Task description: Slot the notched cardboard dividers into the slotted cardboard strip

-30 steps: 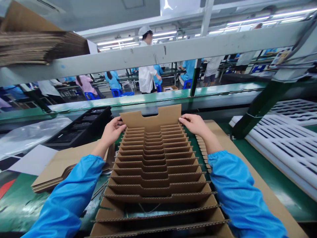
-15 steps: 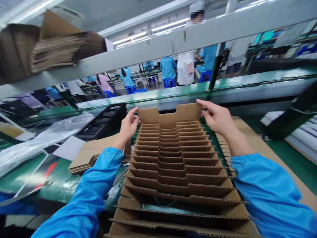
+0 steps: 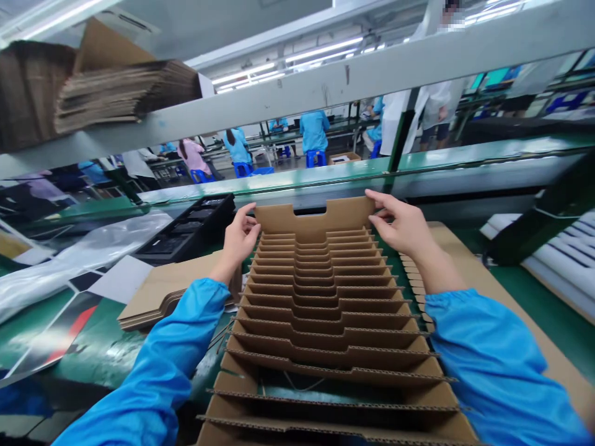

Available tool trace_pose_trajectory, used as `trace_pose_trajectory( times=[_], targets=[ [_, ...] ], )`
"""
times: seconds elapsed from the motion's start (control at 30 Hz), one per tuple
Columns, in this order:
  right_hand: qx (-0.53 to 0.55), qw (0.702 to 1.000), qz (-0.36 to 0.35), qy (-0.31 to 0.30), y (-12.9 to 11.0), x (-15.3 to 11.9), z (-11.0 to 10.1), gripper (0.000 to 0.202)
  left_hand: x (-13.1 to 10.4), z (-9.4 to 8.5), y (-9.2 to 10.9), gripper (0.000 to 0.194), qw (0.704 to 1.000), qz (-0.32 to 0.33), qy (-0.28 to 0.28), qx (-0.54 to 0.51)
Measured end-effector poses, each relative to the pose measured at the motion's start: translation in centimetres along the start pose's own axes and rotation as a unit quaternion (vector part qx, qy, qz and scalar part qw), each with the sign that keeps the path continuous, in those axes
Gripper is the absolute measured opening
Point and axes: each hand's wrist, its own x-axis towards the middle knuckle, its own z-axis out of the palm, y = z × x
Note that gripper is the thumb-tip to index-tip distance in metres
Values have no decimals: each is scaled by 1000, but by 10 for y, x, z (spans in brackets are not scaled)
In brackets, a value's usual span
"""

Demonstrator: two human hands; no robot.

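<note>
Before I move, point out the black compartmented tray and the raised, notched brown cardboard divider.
Black compartmented tray (image 3: 210, 230), head view: its right side wall.
Raised, notched brown cardboard divider (image 3: 349, 214), head view: flat face right of its notch.

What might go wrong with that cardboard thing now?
The tall far divider, held at its edges by the left hand and right hand, might bend or tear at its notched middle. The thin slotted rows might buckle if pushed hard. And the left sleeve is close to the stacked cardboard pieces, so it could nudge them.
</note>
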Motion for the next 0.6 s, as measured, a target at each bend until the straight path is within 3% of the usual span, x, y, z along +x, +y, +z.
trace_pose_trajectory(
  times=[0.23, 0.33, 0.5, 0.6],
  targets=[
    [28, 999, 12, 10, -5, -2, 8, 62, 0, 3, -11, 76, 1000, -27, -12, 3],
    [26, 999, 22, -6, -3, -3, 7, 58, 0, 4, -14, 69, 999, -37, -37, -6],
    [11, 999, 28, -20, 10, -4, 2, 43, -3, 0, -13, 62, 997, -54, -56, -14],
    [-11, 999, 13, -32, 22, -4, -2, 32, -8, -2, -11, 76, 995, -74, -54, -42]
  ],
)
